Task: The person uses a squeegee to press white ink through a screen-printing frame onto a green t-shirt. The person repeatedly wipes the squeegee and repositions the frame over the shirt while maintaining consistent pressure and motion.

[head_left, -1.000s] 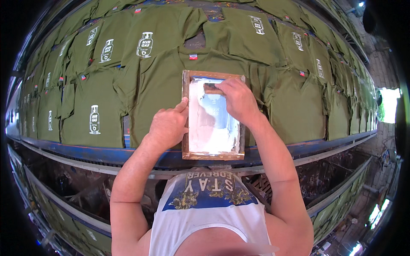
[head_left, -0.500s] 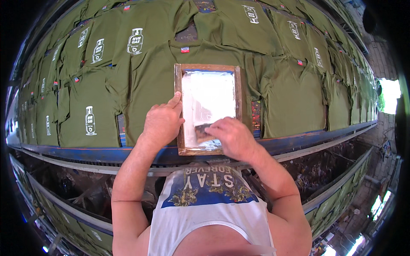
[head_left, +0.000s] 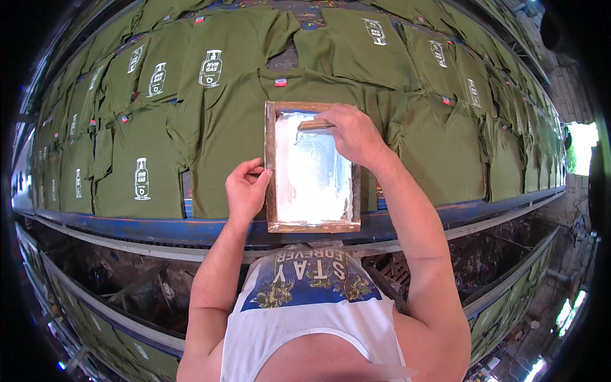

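Here, a wooden frame [head_left: 271, 200] lies between the two hands, flat over an olive shirt [head_left: 235, 121] on the worktop [head_left: 172, 224], its near end toward the wearer's body. The right hand [head_left: 354, 130] is closed on a wood-edged squeegee [head_left: 313, 125] at the far end of the mesh [head_left: 312, 197], which bears white ink. Half a second ago this hand and tool were at the near end; the squeegee has thus travelled away from the body, leaving most of the mesh uncovered on the near side of the right hand.

The left hand [head_left: 246, 196] has also altered: its forefinger, lately stretched along the frame's left rail, is now curled back, and the thumb tip meets the rail's outer edge. Whether this hand pinches the wood or merely rests against it cannot be told from where one stands. Its steadying pressure is presumably lighter, so the frame may be freer to shift than with the finger laid along it.

To the left of the left hand lies a shirt [head_left: 121, 181] carrying a white bottle-shaped print; to the right of the right hand, a shirt [head_left: 439, 159] with no print showing. The cloth directly beneath the mesh is hidden.
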{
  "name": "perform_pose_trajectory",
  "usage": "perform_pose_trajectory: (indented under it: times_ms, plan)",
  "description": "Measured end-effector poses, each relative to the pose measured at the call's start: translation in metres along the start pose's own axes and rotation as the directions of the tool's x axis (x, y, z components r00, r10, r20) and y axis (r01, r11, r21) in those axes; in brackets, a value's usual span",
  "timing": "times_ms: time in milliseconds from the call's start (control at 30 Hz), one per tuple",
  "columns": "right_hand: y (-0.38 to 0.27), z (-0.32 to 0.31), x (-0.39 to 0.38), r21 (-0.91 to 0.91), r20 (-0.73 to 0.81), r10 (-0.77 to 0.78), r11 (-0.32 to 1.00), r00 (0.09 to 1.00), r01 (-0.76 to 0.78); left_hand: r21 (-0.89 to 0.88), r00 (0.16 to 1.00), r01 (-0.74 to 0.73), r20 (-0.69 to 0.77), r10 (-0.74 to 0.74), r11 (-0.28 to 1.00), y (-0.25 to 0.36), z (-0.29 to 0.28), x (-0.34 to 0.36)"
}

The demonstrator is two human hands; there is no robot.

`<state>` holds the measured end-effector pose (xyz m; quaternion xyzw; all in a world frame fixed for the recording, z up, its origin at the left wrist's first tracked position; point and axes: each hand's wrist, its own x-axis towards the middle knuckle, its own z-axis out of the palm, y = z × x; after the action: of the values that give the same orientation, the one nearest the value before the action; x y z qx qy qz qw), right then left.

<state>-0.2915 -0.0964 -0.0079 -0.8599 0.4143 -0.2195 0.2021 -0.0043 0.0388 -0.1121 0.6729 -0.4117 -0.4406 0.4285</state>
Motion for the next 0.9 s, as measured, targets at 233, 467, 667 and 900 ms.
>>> perform_pose_trajectory:
  times_ms: [233,467,667,900]
  plan:
    - [-0.036,0.017,-0.061,0.011,0.008,-0.103,0.995,0.995,0.103,-0.120,0.970,0.212,0.144,-0.195,0.970,0.024,-0.008,0.012]
    - [-0.093,0.012,-0.117,0.082,0.101,-0.123,0.990,0.987,0.115,-0.131,0.966,0.220,0.164,-0.198,0.967,0.028,-0.009,0.012]
    - [-0.026,0.002,-0.048,0.056,0.120,-0.081,0.996,0.990,0.075,-0.168,0.966,0.224,0.171,-0.195,0.960,0.024,-0.009,0.013]
    - [-0.008,0.020,-0.020,-0.061,-0.087,-0.084,0.995,0.993,0.079,-0.100,0.967,0.219,0.157,-0.202,0.971,0.023,-0.010,0.014]
